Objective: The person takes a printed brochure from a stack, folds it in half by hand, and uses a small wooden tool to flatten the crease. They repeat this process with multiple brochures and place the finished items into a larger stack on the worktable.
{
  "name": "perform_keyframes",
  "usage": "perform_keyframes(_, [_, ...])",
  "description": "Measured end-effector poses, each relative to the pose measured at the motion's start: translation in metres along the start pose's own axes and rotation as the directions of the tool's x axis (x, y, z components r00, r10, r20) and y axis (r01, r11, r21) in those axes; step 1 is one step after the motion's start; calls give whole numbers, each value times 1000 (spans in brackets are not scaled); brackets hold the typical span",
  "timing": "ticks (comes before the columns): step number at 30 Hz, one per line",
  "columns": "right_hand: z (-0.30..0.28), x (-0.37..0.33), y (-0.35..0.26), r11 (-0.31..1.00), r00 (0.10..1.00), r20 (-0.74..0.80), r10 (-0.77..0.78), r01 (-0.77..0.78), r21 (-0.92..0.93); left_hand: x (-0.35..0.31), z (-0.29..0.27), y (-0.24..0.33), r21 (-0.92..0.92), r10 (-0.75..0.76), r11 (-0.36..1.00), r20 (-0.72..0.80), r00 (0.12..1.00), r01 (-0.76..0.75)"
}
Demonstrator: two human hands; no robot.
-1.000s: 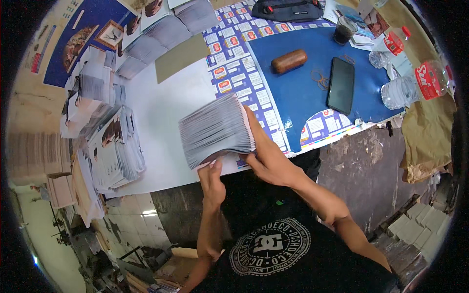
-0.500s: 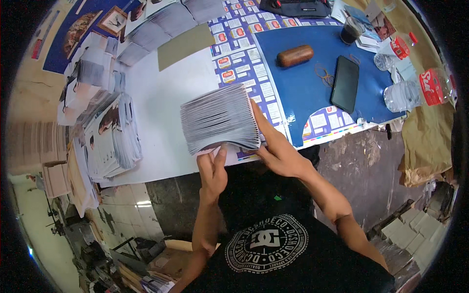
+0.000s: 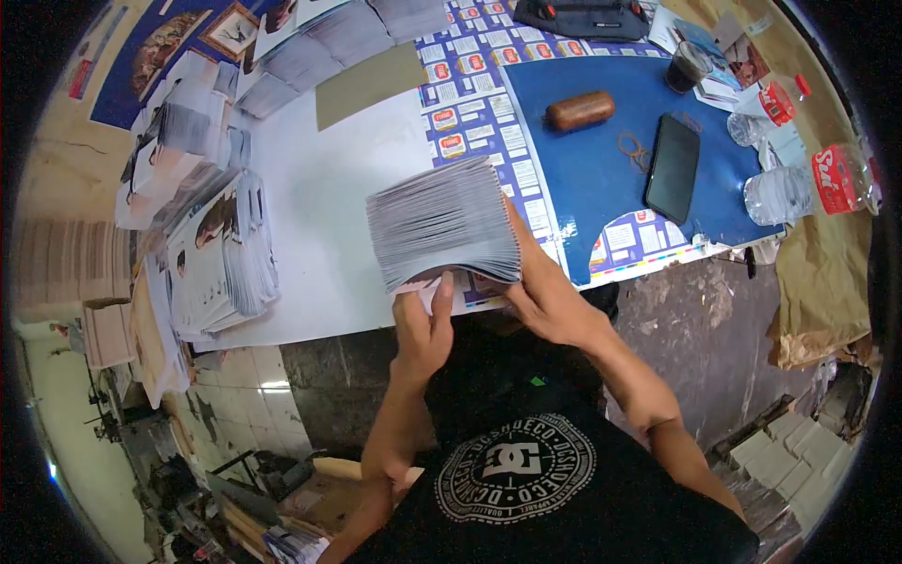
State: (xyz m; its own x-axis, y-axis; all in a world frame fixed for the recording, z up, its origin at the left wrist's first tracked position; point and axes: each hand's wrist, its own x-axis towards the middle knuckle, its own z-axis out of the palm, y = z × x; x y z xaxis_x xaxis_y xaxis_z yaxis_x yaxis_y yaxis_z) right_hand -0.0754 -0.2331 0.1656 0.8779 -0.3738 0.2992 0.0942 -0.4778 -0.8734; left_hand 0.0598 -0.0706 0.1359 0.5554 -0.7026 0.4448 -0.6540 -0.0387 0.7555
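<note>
A thick stack of folded printed sheets [image 3: 443, 226] is held up in front of me, over the table's near edge, its many paper edges facing upward. My left hand [image 3: 425, 324] grips its lower left part, with the thumb up against the bowed nearest sheets; the other fingers are partly hidden. My right hand [image 3: 550, 287] is wrapped around the right side of the stack, most of its fingertips out of sight behind it. The nearest sheets curve away from the rest, leaving a small arched gap at the bottom.
More folded sheets [image 3: 225, 254] lean in a row at the left, with further paper stacks [image 3: 324, 47] behind. A grey-brown board [image 3: 371, 85] lies at the back. On the blue mat [image 3: 554, 169] are a phone [image 3: 673, 167], a brown case [image 3: 580, 110] and rubber bands; plastic bottles [image 3: 780, 193] lie right.
The stack and both hands appear slightly farther right in the picture, as do the things on the table. Both hands keep their hold on it.
</note>
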Motion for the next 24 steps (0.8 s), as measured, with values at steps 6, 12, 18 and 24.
perform_keyframes(6, [-34, 3, 1, 998, 999, 27, -35, 36, -53, 23, -37, -13, -296, -190, 932, 100, 977, 211])
perform_keyframes(12, [-42, 21, 16, 984, 987, -36, -159, 161, 76, 39, -58, -32, -298, -443, 823, 198, 874, 484])
perform_keyframes(18, [-44, 15, 6, 993, 990, -81, -112, 110, -34, 34, -61, -41, -289, -392, 867, 105, 914, 406])
perform_keyframes(24, [-39, 12, -2, 963, 981, 4, 192, -189, 192, 20, -36, -13, -83, -241, 966, 58, 969, 245])
